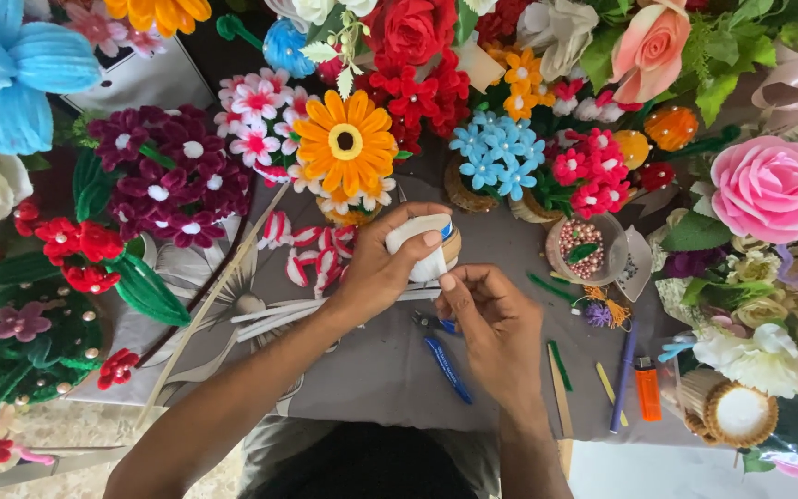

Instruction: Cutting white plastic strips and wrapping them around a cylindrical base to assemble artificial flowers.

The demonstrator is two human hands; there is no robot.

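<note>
My left hand (379, 270) grips a small white roll of tape (420, 242) with a blue edge, held over a round wooden piece (453, 248) at the middle of the grey table. My right hand (491, 325) is just below it, thumb and fingertips pinched at the roll's lower end. Whether anything thin lies between those fingers cannot be told. Blue-handled pliers (446, 365) lie under my right hand. Several red-and-white pipe-cleaner petals (311, 251) lie to the left of my left hand, next to white stems (279, 314).
Handmade flowers ring the table: an orange daisy (346, 141), blue blossoms (499, 152), a pink rose (772, 188), dark purple blooms (163, 180). A clear cup of pink beads (585, 248), an orange lighter (647, 388), a purple pen (623, 377) and sticks (561, 393) lie on the right.
</note>
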